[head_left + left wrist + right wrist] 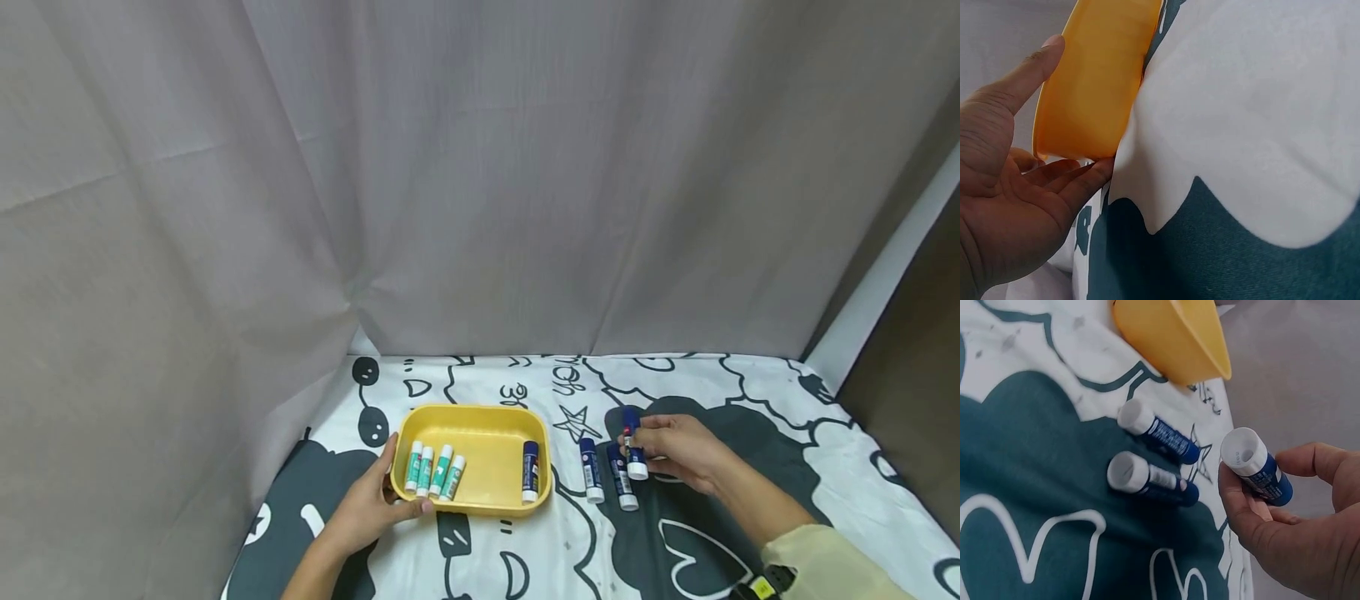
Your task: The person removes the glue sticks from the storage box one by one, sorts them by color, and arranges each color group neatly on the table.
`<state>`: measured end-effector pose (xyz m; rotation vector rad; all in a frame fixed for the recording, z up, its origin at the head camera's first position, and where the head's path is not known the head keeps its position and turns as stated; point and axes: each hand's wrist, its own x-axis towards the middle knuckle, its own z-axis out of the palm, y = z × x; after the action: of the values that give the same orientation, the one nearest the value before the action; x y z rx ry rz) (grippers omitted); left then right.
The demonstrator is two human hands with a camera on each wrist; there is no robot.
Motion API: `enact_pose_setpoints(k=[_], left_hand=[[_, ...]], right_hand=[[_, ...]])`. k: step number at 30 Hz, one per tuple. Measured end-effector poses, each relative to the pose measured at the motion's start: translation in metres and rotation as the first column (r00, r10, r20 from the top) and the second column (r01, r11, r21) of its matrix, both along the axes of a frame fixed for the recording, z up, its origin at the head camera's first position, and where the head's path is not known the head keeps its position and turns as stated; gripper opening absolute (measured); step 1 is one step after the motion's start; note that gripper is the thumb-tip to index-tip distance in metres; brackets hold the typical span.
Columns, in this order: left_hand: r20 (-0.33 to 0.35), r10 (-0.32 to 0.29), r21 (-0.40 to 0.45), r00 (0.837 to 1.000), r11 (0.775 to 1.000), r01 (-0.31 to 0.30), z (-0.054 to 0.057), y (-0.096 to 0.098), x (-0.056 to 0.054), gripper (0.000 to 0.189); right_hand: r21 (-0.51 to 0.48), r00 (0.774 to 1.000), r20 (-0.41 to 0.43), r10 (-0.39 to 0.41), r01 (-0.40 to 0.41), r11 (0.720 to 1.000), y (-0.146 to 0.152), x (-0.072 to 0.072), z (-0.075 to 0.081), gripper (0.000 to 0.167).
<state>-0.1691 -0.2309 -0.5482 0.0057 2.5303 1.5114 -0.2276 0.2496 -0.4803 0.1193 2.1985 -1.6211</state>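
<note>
My left hand (364, 510) grips the left end of a yellow tray (487, 475), thumb on the near side and fingers around the end. Several green-and-white glue sticks (443, 467) lie in the tray's left part, and one blue glue stick (530, 472) lies at its right end. Between thumb and fingers, my right hand (686, 454) pinches another blue glue stick (1266, 478), its white base toward the right wrist camera. Just left of that hand, two blue glue sticks, one farther left (591, 471) and one closer (622, 477), lie on the cloth.
A white cloth (540, 550) with dark cartoon prints covers the surface. Behind it hangs a grey curtain (480, 183), which also runs down the left side. A brown panel (915, 375) stands at the far right.
</note>
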Motion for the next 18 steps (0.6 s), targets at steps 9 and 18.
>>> enact_pose_setpoints(k=[9,18], left_hand=[[-0.011,-0.016,-0.021,1.0,1.0,0.016,0.0,0.001,-0.001,0.14],[0.016,0.007,-0.041,1.0,0.999,-0.007,0.0,0.0,-0.001,0.142]], right_hand=[[0.049,0.997,0.049,-0.06,0.057,0.997,0.012,-0.001,-0.019,0.073],[0.032,0.993,0.092,-0.067,0.064,0.997,0.021,0.002,-0.035,0.07]])
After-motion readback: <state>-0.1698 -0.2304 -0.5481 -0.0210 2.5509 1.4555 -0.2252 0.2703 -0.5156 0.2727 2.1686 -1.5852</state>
